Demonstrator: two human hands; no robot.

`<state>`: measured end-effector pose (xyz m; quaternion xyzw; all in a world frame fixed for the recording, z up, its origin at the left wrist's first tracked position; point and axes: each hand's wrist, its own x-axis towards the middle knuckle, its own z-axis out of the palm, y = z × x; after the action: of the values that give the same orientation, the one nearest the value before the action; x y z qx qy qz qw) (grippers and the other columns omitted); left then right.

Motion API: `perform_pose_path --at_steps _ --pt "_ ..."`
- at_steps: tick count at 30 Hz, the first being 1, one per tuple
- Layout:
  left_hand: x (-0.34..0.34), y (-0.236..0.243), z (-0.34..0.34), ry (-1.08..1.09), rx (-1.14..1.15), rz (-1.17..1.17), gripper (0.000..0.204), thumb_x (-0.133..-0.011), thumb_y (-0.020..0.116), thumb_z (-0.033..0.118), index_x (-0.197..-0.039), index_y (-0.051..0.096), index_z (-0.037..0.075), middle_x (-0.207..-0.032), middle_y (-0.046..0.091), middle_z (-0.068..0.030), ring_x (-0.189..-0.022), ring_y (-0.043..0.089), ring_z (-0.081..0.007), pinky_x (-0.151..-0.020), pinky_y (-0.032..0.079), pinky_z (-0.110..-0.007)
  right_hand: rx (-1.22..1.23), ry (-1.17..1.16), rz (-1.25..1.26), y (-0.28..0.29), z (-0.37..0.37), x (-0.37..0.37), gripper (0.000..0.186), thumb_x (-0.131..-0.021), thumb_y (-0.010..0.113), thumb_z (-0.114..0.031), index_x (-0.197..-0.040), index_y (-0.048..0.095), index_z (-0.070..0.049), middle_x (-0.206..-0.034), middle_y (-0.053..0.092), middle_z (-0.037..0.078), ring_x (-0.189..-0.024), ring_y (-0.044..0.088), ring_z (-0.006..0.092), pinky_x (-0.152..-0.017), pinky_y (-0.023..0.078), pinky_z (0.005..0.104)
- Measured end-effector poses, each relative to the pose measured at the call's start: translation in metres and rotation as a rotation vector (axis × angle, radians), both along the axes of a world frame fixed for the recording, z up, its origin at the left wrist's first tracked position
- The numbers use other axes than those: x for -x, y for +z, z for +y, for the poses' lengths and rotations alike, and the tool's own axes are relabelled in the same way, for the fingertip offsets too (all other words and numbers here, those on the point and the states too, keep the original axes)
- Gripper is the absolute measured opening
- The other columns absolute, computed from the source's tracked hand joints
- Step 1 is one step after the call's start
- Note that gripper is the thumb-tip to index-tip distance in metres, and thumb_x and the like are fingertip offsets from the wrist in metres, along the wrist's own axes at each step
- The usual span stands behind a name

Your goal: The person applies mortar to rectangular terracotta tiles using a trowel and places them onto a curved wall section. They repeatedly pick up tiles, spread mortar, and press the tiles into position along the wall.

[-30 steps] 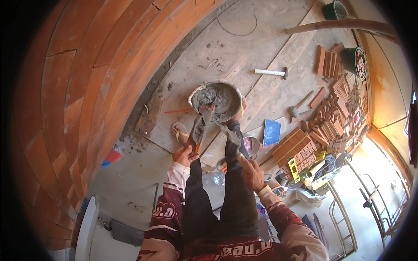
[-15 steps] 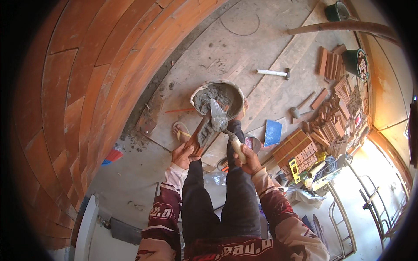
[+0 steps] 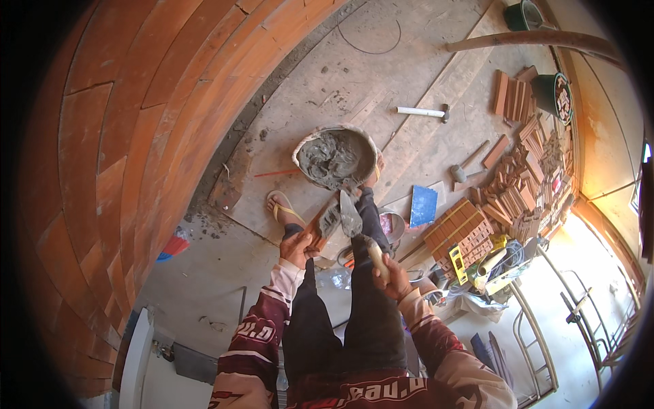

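Note:
My left hand [image 3: 297,249] grips the near end of a reddish-brown brick [image 3: 316,240]. Grey wet mortar [image 3: 331,219] lies along the brick's upper side. In my right hand [image 3: 394,278] is the pale handle of a pointed trowel [image 3: 350,218]. Its mortar-smeared blade is beside the brick's right edge; whether they touch I cannot tell. Just beyond both tools stands a round bucket [image 3: 374,151] with a crusted rim, holding grey mortar [image 3: 335,155].
A brick wall [image 3: 136,136] curves up on my left. On the floor lie a white-handled hammer [image 3: 421,112], a mallet [image 3: 470,163] and a blue square board [image 3: 424,206]. Stacked bricks [image 3: 453,228], a yellow level [image 3: 458,264] and a metal frame [image 3: 535,327] are to the right.
The trowel has come back from the bucket's edge toward me and now sits to the right of the brick. The brick has shifted nearer, its mortar-covered side more visible.

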<state>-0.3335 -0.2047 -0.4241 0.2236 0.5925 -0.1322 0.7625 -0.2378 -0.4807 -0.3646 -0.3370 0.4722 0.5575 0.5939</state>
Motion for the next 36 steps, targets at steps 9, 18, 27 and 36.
perform_pose_path --at_steps 9,18,27,36 --pt "-0.004 -0.031 0.027 -0.091 -0.261 -0.036 0.032 -0.094 0.057 0.016 -0.122 0.056 -0.001 -0.096 0.065 -0.0083 -0.072 0.065 -0.0148 -0.062 0.059 -0.029 0.046 0.318 -0.224 0.019 0.012 0.016 0.036 -0.097 0.05 -0.038 -0.116 0.048 -0.006 -0.075 0.058 0.006 -0.05 0.048 0.0119 -0.045 0.039 0.0245" --pt "0.004 -0.021 0.049 -0.444 -0.716 -0.085 0.046 -0.092 0.058 0.02 -0.129 0.05 -0.006 -0.109 0.063 -0.0209 -0.089 0.067 -0.0267 -0.067 0.059 -0.031 0.44 1.151 -1.266 -0.039 0.07 -0.055 0.033 -0.092 0.056 -0.021 -0.118 0.049 -0.002 -0.097 0.063 0.024 -0.082 0.063 0.0391 -0.071 0.05 0.0456" --pt "0.004 -0.007 0.044 -0.785 -1.083 -0.085 0.044 -0.089 0.059 0.021 -0.124 0.055 -0.004 -0.107 0.063 -0.0271 -0.098 0.063 -0.041 -0.084 0.05 -0.042 0.611 1.385 -1.486 -0.021 0.115 -0.067 0.048 -0.083 0.063 -0.021 -0.129 0.051 -0.012 -0.083 0.062 0.014 -0.069 0.063 0.035 -0.055 0.049 0.045" --pt "0.0 -0.018 0.038 -0.873 -1.141 -0.086 0.044 -0.086 0.06 0.012 -0.127 0.055 -0.003 -0.108 0.064 -0.0254 -0.095 0.065 -0.0357 -0.081 0.052 -0.039 0.498 1.435 -1.487 -0.005 0.117 -0.042 0.048 -0.082 0.065 -0.02 -0.128 0.054 -0.015 -0.083 0.061 0.011 -0.071 0.064 0.0312 -0.057 0.05 0.0422"
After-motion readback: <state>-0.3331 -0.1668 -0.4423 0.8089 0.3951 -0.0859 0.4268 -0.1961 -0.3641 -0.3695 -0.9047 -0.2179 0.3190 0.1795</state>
